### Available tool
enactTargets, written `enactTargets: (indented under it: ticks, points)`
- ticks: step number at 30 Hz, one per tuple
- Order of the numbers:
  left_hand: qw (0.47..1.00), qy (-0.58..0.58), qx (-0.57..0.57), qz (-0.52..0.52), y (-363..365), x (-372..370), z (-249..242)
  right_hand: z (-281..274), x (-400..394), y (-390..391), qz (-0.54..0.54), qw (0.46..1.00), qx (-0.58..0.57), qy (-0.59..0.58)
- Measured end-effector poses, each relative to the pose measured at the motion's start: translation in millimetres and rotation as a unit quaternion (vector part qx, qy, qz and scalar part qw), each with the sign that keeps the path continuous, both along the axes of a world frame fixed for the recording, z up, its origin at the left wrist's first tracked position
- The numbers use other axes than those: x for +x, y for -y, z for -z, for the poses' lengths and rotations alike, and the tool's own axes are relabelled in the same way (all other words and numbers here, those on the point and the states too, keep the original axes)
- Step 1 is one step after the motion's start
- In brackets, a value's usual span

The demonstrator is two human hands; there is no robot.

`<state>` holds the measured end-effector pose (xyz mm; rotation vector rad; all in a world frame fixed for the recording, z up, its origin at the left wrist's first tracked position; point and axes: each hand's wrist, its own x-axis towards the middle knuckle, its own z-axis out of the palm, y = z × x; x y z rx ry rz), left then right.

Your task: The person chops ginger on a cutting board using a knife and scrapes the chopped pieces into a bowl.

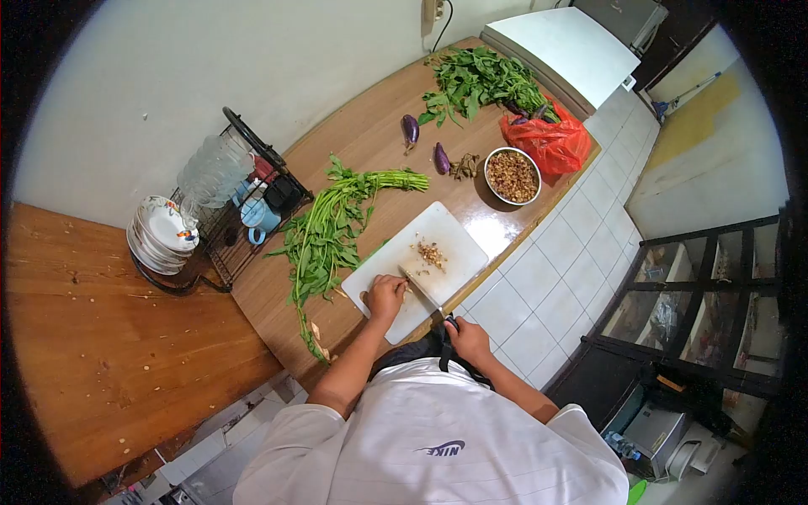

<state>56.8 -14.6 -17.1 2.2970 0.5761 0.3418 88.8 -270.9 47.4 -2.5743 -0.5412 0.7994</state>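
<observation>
A white cutting board [459, 231] lies near the table's front edge, with a small heap of chopped brown bits [431, 252] on it. My right hand [468, 338] is closed around the dark handle of a knife [423, 289], whose blade slants across the board. At the board's left side rests my left hand [387, 296], fingers pinched close to the blade; what they hold is too small to make out. Beyond the board stands a metal bowl [512, 176] full of similar brown pieces.
Bunches of leafy greens [332, 223] lie left of the board, others [480, 80] at the far end. Two purple eggplants [442, 158] sit mid-table. A red plastic bag [551, 143] is near the right edge. A dish rack [227, 240] holds glasses, cups and plates [164, 231].
</observation>
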Motion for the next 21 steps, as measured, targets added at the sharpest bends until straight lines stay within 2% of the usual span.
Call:
enactTargets:
  ticks: [4, 11, 14, 21]
  points:
    - [1.0, -0.001, -0.014, -0.025, 1.3, -2.9, -1.6, -5.3, -2.1, 10.3, 0.017, 0.999, 0.008, -0.039]
    - [0.997, -0.039, -0.031, -0.052, -0.5, -0.7, -4.8, -7.6, -7.9, 8.1, 0.012, 0.999, 0.017, -0.04]
    - [0.998, -0.042, -0.016, -0.054, -2.7, -0.1, 12.4, -5.1, -5.2, -1.7, 0.009, 0.999, 0.008, -0.038]
    - [0.997, -0.063, -0.008, -0.036, -4.6, 2.2, 2.2, -7.8, -1.2, -1.8, -0.021, 0.999, -0.025, -0.031]
